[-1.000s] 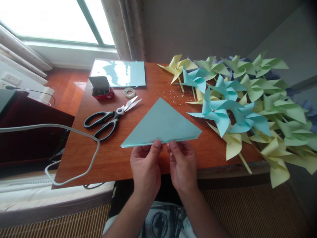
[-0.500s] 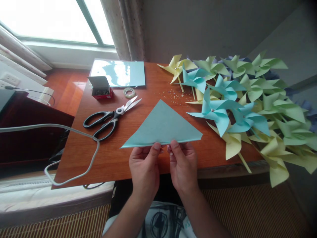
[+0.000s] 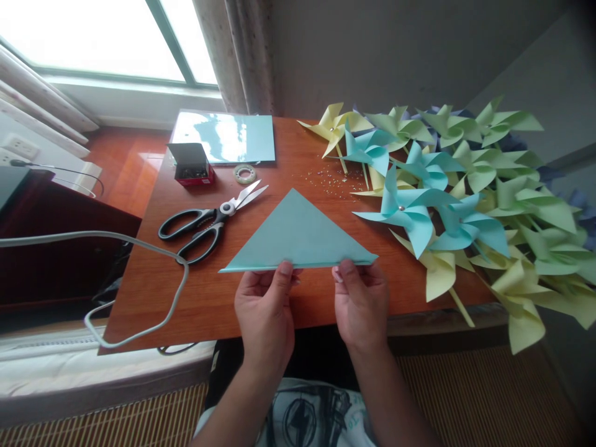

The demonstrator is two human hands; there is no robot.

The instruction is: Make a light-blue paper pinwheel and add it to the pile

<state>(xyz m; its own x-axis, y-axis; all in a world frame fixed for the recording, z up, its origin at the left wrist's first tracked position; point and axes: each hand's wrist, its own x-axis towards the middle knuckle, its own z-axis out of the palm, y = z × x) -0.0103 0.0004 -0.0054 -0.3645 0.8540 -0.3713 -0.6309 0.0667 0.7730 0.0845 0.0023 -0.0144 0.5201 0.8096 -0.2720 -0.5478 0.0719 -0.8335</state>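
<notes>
A light blue sheet folded into a triangle (image 3: 298, 236) lies flat on the wooden table (image 3: 209, 292), its long folded edge toward me. My left hand (image 3: 265, 304) pinches that edge left of its middle, thumb on top. My right hand (image 3: 361, 298) pinches the same edge farther right, close to the right corner. Both hands are closed on the paper.
Black-handled scissors (image 3: 209, 223) lie left of the triangle. Behind them are a small red box (image 3: 192, 164), a tape roll (image 3: 244, 174) and a stack of blue sheets (image 3: 223, 136). Paper pinwheels (image 3: 456, 192) in blue, green and yellow fill the right side. A grey cable (image 3: 139, 248) loops over the table's left edge.
My right hand has slid right along the folded edge, away from my left hand. The triangle has settled flatter and shifted slightly left.
</notes>
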